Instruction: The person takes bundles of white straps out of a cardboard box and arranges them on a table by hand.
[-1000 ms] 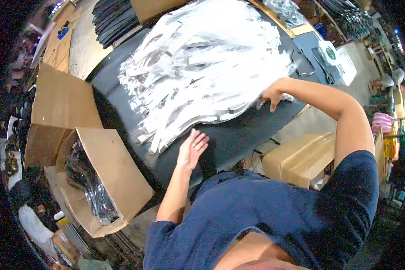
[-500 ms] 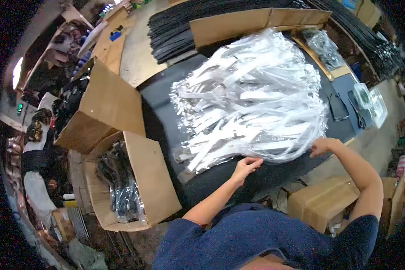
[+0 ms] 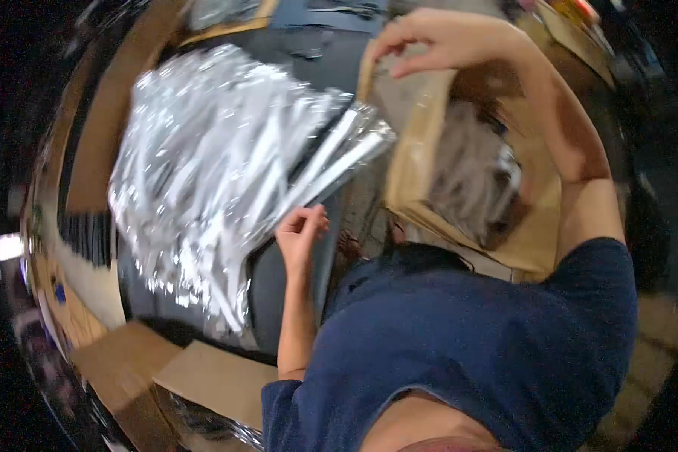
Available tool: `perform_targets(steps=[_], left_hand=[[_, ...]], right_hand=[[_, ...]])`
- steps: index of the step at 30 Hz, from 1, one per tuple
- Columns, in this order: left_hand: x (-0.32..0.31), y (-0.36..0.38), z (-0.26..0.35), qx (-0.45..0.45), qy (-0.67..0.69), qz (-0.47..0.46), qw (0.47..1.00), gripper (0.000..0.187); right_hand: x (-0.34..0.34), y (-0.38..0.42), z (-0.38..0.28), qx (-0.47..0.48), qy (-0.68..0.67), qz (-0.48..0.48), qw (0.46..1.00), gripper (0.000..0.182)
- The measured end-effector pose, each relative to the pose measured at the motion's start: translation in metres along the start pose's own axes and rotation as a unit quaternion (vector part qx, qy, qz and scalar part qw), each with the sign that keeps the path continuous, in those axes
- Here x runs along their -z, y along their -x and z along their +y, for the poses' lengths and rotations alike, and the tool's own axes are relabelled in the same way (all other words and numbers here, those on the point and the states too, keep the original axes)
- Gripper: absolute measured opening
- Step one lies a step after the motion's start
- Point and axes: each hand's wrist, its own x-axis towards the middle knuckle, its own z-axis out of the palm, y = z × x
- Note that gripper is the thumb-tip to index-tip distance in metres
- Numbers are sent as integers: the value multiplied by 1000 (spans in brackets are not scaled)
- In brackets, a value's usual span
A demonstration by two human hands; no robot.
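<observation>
A large heap of white strips in clear plastic sleeves (image 3: 203, 151) covers the dark table. Several sleeved strips jut out at its right side. My left hand (image 3: 301, 226) is at the heap's near edge, its fingers curled together; whether a strip is between them is hidden. Out to the right, my right hand (image 3: 448, 45) is raised over the far flap of an open cardboard carton (image 3: 413, 162). Its fingers are bent with a gap to the thumb, and nothing shows in them. Inside that carton lie blurred grey-brown packed pieces (image 3: 471, 173).
Another open carton (image 3: 218, 377) with dark plastic-wrapped pieces stands at the lower left. A long cardboard piece (image 3: 117, 113) edges the heap's left side, with black strips (image 3: 87, 237) beside it. Spectacles (image 3: 309, 53) lie on the table's far part.
My view has swung right, bringing the right carton into full sight. My right hand has gone from the heap's edge to above that carton. My left hand stays by the heap.
</observation>
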Motion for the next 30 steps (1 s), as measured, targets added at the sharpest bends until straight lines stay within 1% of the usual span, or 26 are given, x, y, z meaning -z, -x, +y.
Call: perform_targets(steps=[1,2,3,4,5,6,7,8,10,11,12,13,14,16,17,19,20,21,24,26,28,30], left_hand=[[-15,-3,11,-54,-3,-30,998,13],[-27,-10,20,-46,-38,-49,997,10],[-43,-16,28,-71,-26,-59,995,9],[-58,-19,34,-97,-14,-65,993,8],[-71,-22,40,-109,-37,-64,991,10],[-80,-24,44,-121,-58,-61,989,13],[-90,-28,46,-135,-42,-64,988,14],[-103,-27,55,-140,-32,-78,987,15],[-119,-29,61,-174,-53,-82,980,16],[-126,-27,65,-172,-55,-89,979,16],[-132,-24,68,-175,-48,-88,979,16],[-137,-21,69,-177,-42,-87,979,16],[-142,-18,70,-174,-45,-90,980,16],[-150,-13,71,-294,-101,-140,940,19],[-149,-13,71,-341,-176,-157,910,24],[-155,-6,72,-350,-222,-179,892,28],[-157,-4,70,-359,-243,-184,882,29],[-158,-2,70,-360,-277,-187,871,30],[-156,-1,64,-357,-290,-183,869,28],[-154,-1,64,-356,-300,-172,868,26],[-149,-2,58,-294,-261,-189,900,24],[-150,-2,58,-293,-245,-186,905,23]], right_hand=[[0,25,-7,-6,-13,47,999,35],[11,43,-6,-42,-53,-15,998,40],[21,62,-6,-83,-87,-74,990,45],[-6,85,1,-86,-45,51,994,33],[-16,103,9,-99,-47,56,992,33],[-24,117,14,-108,-42,35,993,31],[-29,129,20,-115,-38,14,993,30],[-33,138,18,-179,-51,-27,982,30],[-60,154,42,-236,-72,-95,964,29],[-78,161,56,-241,-76,-92,963,29],[-100,167,69,-241,-86,-117,959,29],[-117,172,76,-240,-98,-143,955,30],[-126,172,74,-242,-103,-143,954,30],[-140,165,72,-379,-82,-227,893,36],[-149,161,76,-380,-83,-226,893,36],[-174,154,89,-445,6,-285,849,47],[-189,155,98,-445,7,-285,849,47],[-208,159,111,-459,-22,-247,853,47],[-282,172,163,-493,-112,-152,850,49],[-313,179,182,-497,-134,-88,853,49],[-331,182,192,-497,-132,-45,856,49],[-344,185,195,-494,-107,-4,863,49]])
